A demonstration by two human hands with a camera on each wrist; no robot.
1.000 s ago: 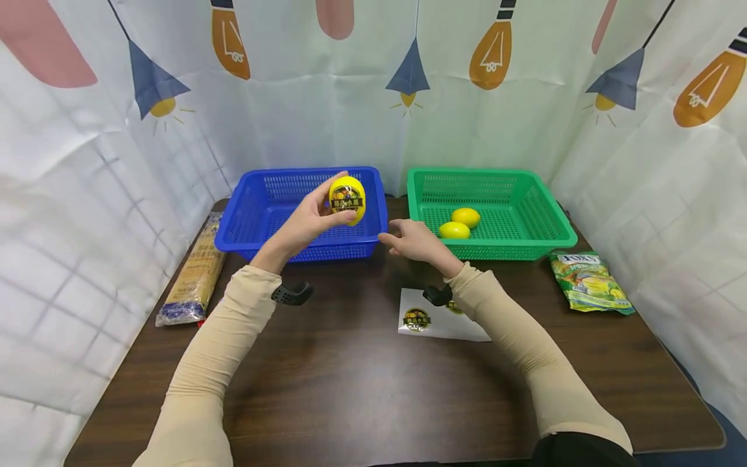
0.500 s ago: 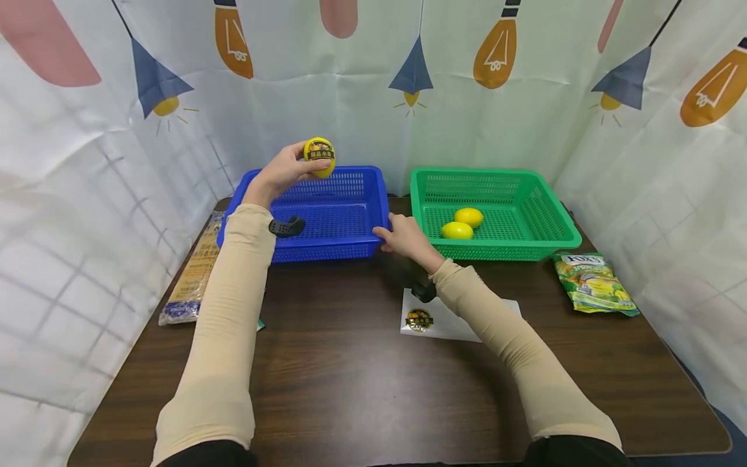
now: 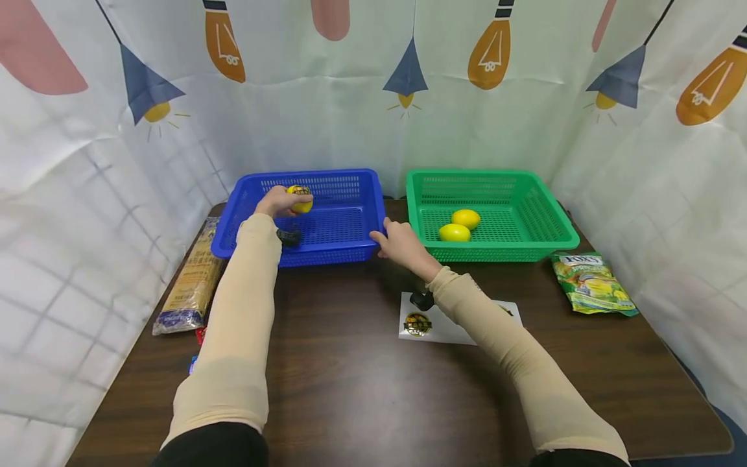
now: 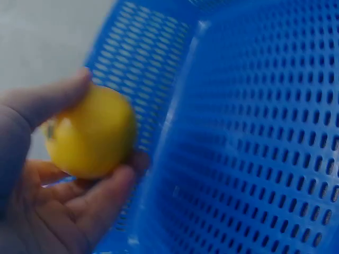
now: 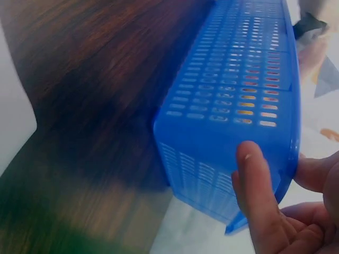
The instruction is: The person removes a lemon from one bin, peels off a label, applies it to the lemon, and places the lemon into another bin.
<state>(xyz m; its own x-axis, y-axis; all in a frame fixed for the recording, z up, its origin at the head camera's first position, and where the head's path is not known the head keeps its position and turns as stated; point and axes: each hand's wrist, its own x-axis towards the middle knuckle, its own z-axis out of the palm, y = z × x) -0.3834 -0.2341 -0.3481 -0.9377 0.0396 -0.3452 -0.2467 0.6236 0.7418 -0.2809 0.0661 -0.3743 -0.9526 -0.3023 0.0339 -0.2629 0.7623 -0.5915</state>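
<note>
Left hand [image 3: 274, 202] — down from above the rim, gripping labelled yellow lemon [image 3: 300, 198] inside blue basket [image 3: 327, 250]; right hand [image 3: 398, 244] fingers now pinch its corner.

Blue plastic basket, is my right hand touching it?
Touching. In the right wrist view, the right hand's fingers press against the corner of the blue plastic basket, thumb at its rim.

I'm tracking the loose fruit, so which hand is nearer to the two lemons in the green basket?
The right. The right hand holds the blue basket's near right corner, just left of the green basket with the lemons. The left hand holds a stickered lemon at the blue basket's far-left side.
</note>
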